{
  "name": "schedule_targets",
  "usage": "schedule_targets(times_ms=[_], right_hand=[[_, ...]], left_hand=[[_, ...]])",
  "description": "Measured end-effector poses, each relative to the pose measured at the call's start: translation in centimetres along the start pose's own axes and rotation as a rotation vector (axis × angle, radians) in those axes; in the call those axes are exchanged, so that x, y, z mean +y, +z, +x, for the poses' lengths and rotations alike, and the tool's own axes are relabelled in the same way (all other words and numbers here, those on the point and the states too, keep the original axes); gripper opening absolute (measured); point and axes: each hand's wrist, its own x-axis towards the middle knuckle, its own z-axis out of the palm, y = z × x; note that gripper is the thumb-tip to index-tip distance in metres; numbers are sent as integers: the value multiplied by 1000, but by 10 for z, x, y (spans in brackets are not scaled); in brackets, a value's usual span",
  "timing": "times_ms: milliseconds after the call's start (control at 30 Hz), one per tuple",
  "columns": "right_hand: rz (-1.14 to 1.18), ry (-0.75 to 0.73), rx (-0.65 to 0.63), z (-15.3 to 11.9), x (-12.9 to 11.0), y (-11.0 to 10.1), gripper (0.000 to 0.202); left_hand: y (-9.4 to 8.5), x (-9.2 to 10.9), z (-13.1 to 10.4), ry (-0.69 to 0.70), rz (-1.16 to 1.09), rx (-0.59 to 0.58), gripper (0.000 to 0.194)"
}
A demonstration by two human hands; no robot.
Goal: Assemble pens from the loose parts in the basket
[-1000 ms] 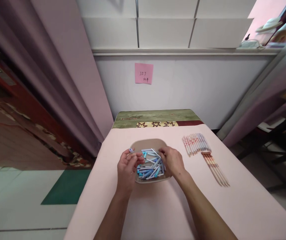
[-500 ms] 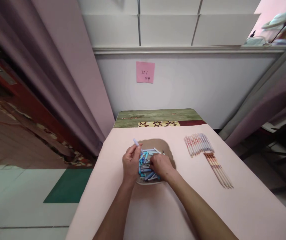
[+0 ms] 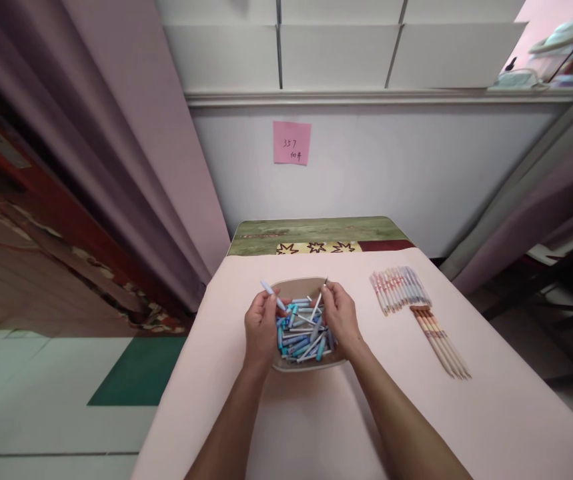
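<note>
My left hand (image 3: 261,327) is closed on a light-blue pen barrel (image 3: 268,288), which tilts up and left above the basin's left rim. My right hand (image 3: 341,312) pinches a thin white pen refill (image 3: 317,305) with a dark tip near the top, over the basin's right side. Between the hands stands a beige plastic basin (image 3: 300,288). Inside it lie several loose blue, teal and lavender pen parts (image 3: 299,341), mixed with thin white refills. My fingers hide part of the basin's rim on both sides.
To the right on the pale pink tabletop (image 3: 216,413) lies a row of pens with patterned barrels (image 3: 400,290). Below it are several pens with orange-brown upper ends (image 3: 440,341). A pink note (image 3: 291,143) sticks to the white wall behind the table.
My right hand has risen out of the pile toward the basin's upper right edge, now with a white refill in its fingers. My left hand still holds the light-blue barrel, tilted a little more leftward.
</note>
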Motion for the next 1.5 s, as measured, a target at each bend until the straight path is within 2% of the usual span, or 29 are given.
schedule_targets(times_ms=[167, 333, 433, 567, 833, 900, 1000, 1067, 1133, 1267, 1333, 1500], right_hand=[[286, 40, -35, 3, 4, 1, 30], [453, 60, -79, 5, 5, 0, 32], [463, 80, -129, 5, 4, -1, 29], [417, 99, -132, 2, 2, -1, 31], [363, 17, -171, -5, -10, 0, 37], [253, -16, -141, -12, -18, -5, 32], [22, -131, 38, -24, -35, -20, 26], [-81, -225, 171, -31, -46, -32, 24], [-121, -278, 246, -38, -54, -43, 22], [-102, -282, 281, -47, -60, -56, 22], [-94, -271, 280, -51, -60, -58, 21], [-141, -248, 240, -59, -60, -60, 14]], left_hand=[[-1, 0, -2, -11, 90, -108, 30], [0, 1, -3, 0, 134, -165, 31], [-1, 0, -2, -7, 122, -168, 32], [-1, -2, -2, -25, 85, -168, 31], [1, 5, -3, -50, 32, -136, 33], [1, 12, -7, -46, 5, -142, 36], [1, 25, -18, -12, 16, -148, 29], [0, 33, -24, 29, 81, -115, 21], [-3, 39, -30, 84, 205, -43, 17], [-10, 46, -37, 254, 465, 80, 12], [-13, 48, -40, 313, 496, 75, 11], [-16, 56, -47, 360, 465, 33, 10]])
